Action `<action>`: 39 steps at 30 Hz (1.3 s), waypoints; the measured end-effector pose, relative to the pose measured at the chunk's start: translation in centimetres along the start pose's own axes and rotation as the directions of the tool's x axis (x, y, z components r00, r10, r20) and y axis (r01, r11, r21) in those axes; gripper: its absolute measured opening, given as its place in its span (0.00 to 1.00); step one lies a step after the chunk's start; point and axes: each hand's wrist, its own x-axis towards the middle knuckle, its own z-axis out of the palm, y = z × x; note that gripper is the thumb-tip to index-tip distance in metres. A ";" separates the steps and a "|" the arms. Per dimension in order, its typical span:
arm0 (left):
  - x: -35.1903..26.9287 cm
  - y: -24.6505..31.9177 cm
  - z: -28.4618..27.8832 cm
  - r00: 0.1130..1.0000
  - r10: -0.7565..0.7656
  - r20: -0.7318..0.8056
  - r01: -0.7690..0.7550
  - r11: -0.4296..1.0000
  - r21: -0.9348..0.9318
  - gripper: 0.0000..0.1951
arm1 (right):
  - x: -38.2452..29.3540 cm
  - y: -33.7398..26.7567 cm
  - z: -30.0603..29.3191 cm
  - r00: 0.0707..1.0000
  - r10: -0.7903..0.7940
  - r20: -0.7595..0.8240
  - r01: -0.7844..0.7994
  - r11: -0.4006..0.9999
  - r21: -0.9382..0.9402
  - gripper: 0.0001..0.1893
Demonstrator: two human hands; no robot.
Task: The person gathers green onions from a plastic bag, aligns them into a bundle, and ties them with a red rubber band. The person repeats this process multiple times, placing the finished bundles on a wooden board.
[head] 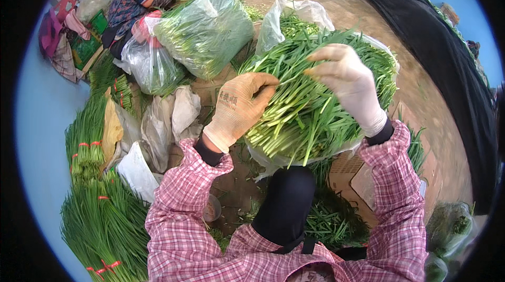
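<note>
A large heap of Chinese chives (292, 112), green leaves with pale stems, lies in front of me on a clear plastic bag (272, 161). My left hand (240, 104), in an orange-tan knit glove bearing writing, is over the heap's left side. Its thumb and forefinger pinch the end of a pale chive stalk (290, 78). Above the heap's right part is my right hand (347, 81), in a white glove with yellowed fingertips. It is slightly blurred, with its fingers bent towards the left hand near that stalk. Whether it grips anything is not clear.
Chive bunches with red ties (106, 219) line the left side. Beyond them stand a filled plastic bag (209, 33) and a seated person (130, 10). Crumpled sacks (158, 128) lie left of me. A brown crate (347, 171) is under the heap's right; black netting (426, 53) runs along the right.
</note>
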 end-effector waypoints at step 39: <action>2.7 -9.1 3.3 0.764 -0.150 0.628 0.568 0.618 -0.543 0.39 | -0.5 -1.9 4.0 0.892 0.034 0.451 0.053 0.983 -0.177 0.18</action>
